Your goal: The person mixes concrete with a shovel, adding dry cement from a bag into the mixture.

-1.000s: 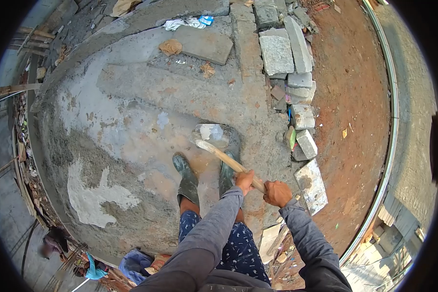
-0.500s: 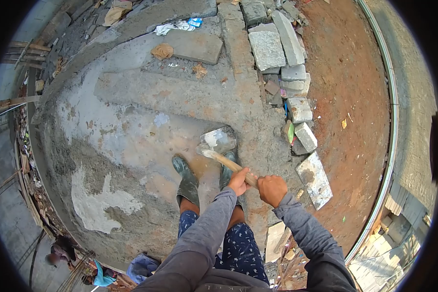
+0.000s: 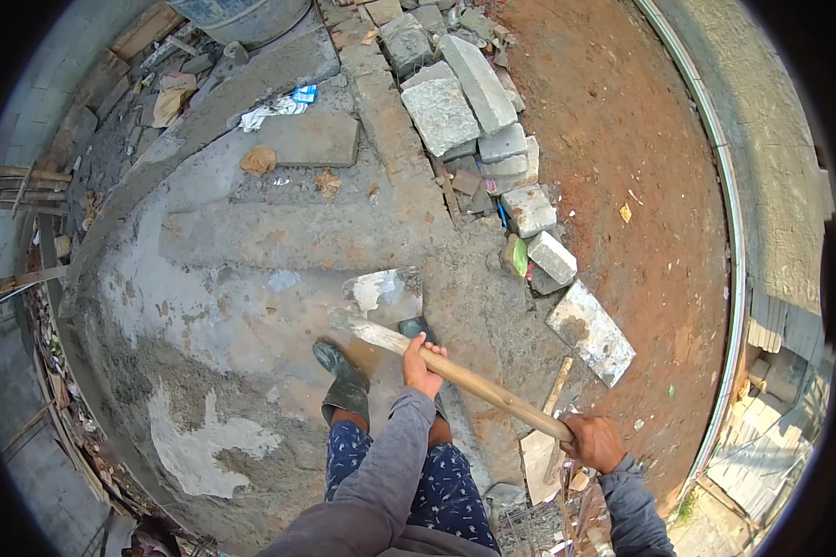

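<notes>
A hoe with a pale wooden handle [image 3: 497, 396] slants across in front of me. Its wide metal blade [image 3: 390, 295], smeared with light wet cement, is low over the grey ground by my boots. My left hand [image 3: 423, 368] is closed round the handle partway along, nearer the blade. At the far end of the handle, my right hand [image 3: 594, 443] is wrapped round it. My dark rubber boots [image 3: 346, 379] stand in a wet, muddy patch; the right one is partly hidden behind the handle and blade.
Broken concrete blocks [image 3: 441, 113] form a row along the slab's right side, with a whitish flat slab [image 3: 591, 332] at its near end. Reddish soil [image 3: 641, 241] lies beyond. A crumpled brown paper [image 3: 258, 161] and a blue drum [image 3: 241, 17] are toward the back left.
My right hand has moved right and down to the handle's end, away from my left hand. The blade has shifted slightly left and down in view, and the camera has turned.
</notes>
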`<state>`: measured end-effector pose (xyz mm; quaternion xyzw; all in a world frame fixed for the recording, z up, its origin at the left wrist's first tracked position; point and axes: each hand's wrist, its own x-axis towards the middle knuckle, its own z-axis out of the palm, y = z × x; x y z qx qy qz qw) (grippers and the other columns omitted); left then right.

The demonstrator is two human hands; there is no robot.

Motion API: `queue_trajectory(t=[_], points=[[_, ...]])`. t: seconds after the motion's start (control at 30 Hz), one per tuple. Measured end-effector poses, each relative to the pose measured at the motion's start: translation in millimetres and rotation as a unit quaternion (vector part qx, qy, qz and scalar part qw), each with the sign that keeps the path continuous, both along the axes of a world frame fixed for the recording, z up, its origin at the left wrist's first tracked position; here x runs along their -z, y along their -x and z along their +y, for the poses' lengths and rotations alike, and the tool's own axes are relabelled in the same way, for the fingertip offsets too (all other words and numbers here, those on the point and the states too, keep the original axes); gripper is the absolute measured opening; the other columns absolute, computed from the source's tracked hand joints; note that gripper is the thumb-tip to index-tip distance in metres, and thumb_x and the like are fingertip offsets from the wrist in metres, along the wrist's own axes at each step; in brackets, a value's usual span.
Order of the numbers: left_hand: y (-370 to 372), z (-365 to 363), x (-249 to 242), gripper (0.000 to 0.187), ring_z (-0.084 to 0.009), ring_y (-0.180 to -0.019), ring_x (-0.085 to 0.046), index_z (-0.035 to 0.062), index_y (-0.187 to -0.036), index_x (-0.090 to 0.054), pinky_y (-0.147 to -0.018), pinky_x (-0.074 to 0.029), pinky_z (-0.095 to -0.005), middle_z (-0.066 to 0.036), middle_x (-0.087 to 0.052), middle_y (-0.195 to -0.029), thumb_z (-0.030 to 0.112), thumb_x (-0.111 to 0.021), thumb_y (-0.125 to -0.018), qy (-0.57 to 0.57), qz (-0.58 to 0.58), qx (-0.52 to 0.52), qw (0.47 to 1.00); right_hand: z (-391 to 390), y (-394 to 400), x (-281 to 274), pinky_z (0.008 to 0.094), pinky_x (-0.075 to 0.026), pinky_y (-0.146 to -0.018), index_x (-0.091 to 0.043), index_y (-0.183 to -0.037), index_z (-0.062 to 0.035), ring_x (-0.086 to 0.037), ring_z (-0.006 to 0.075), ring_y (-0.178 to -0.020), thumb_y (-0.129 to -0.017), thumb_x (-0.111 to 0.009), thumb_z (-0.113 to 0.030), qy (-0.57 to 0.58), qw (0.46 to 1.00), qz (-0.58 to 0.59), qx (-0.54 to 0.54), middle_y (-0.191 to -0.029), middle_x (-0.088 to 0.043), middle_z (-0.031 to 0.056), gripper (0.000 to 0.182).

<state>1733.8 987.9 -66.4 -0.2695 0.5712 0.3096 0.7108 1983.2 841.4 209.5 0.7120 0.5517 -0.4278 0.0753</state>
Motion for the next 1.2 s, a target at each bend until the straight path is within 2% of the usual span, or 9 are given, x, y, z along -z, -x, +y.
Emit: queue_trajectory(t=[0.17,0.27,0.37,0.5,0.57,0.77,0.9,1.03,1.2], points=[[-87.0,-27.5,-45.8,0.015,-0.0202,-0.072,-0.058,0.0093,-0.087,-0.056,-0.080,-0.052,-0.0407,-0.003,-0.056,-0.077,0.013,-0.070,-0.089,0.015,-0.091,0.104,0.990,-153.3,-65.7,40.7,0.0492,-0.049,-0.064,-0.060,-0.081,-0.0064,-0.064,0.0405,-0.076,-0.072,-0.070,-0.011,-0.008,0.974,-0.177,0.139,-0.078,-0.064,0.0180,0.015],[-78.3,-35.9,-61.7,0.013,-0.0207,-0.075,-0.059,0.0091,-0.087,-0.056,-0.083,-0.051,-0.0413,-0.003,-0.057,-0.077,0.013,-0.069,-0.090,-0.026,-0.095,0.089,0.991,-132.7,-76.8,36.7,0.0496,-0.049,-0.064,-0.060,-0.081,-0.0071,-0.064,0.0409,-0.076,-0.072,-0.068,-0.010,-0.049,0.967,-0.203,0.144,-0.079,-0.065,0.0176,0.012],[-9.1,16.2,-77.5,0.014,-0.0203,-0.074,-0.058,0.0095,-0.085,-0.056,-0.082,-0.051,-0.0410,-0.002,-0.056,-0.075,0.014,-0.068,-0.090,-0.082,-0.069,0.053,0.993,-83.8,-51.4,60.3,0.0503,-0.049,-0.065,-0.060,-0.081,-0.0080,-0.063,0.0412,-0.075,-0.073,-0.067,-0.011,-0.083,0.986,-0.134,0.060,-0.079,-0.065,0.0172,0.012],[148.0,60.2,-68.3,0.013,-0.0204,-0.071,-0.057,0.0096,-0.086,-0.055,-0.075,-0.051,-0.0406,-0.003,-0.055,-0.074,0.013,-0.068,-0.087,-0.126,0.045,-0.004,0.991,3.3,56.7,67.6,0.0487,-0.051,-0.070,-0.061,-0.084,-0.0093,-0.065,0.0373,-0.080,-0.068,-0.070,-0.014,-0.102,0.994,0.019,-0.043,-0.080,-0.066,0.0133,0.019],[232.9,64.4,-91.7,0.012,-0.0206,-0.068,-0.055,0.0103,-0.085,-0.054,-0.070,-0.051,-0.0419,-0.003,-0.054,-0.074,0.011,-0.066,-0.087,-0.128,0.115,-0.042,0.984,40.2,114.2,48.1,0.0476,-0.052,-0.071,-0.063,-0.087,-0.0094,-0.066,0.0370,-0.082,-0.068,-0.071,-0.016,-0.122,0.986,0.090,-0.070,-0.083,-0.068,0.0142,0.022],[424.2,-31.4,-191.4,0.013,-0.0199,-0.068,-0.055,0.0096,-0.085,-0.052,-0.067,-0.053,-0.0393,-0.003,-0.053,-0.075,0.012,-0.065,-0.085,-0.078,0.249,-0.200,0.944,97.7,230.9,-16.1,0.0477,-0.053,-0.070,-0.065,-0.095,-0.0095,-0.067,0.0375,-0.080,-0.071,-0.070,-0.018,-0.155,0.938,0.219,-0.218,-0.085,-0.069,0.0158,0.026],[473.2,-124.7,-232.9,0.011,-0.0185,-0.067,-0.055,0.0096,-0.084,-0.052,-0.065,-0.055,-0.0342,-0.003,-0.053,-0.073,0.011,-0.063,-0.085,-0.043,0.285,-0.353,0.890,136.1,289.0,-39.8,0.0471,-0.053,-0.071,-0.067,-0.097,-0.0095,-0.068,0.0366,-0.082,-0.071,-0.071,-0.021,-0.179,0.894,0.231,-0.340,-0.088,-0.070,0.0157,0.029],[470.0,-191.0,-255.6,0.009,-0.0173,-0.065,-0.057,0.0106,-0.083,-0.052,-0.064,-0.056,-0.0328,-0.001,-0.053,-0.071,0.010,-0.061,-0.086,-0.004,0.306,-0.511,0.803,203.6,358.4,-80.8,0.0459,-0.053,-0.071,-0.067,-0.095,-0.0092,-0.068,0.0360,-0.083,-0.070,-0.069,-0.020,-0.189,0.827,0.221,-0.482,-0.089,-0.071,0.0149,0.027],[457.5,-257.0,-209.2,0.010,-0.0151,-0.064,-0.060,0.0142,-0.077,-0.055,-0.062,-0.058,-0.0333,0.000,-0.059,-0.072,0.015,-0.061,-0.084,0.072,0.231,-0.627,0.740,262.1,451.8,-85.4,0.0457,-0.054,-0.072,-0.070,-0.099,-0.0104,-0.069,0.0343,-0.084,-0.068,-0.072,-0.023,-0.184,0.723,0.248,-0.618,-0.089,-0.072,0.0121,0.033]])
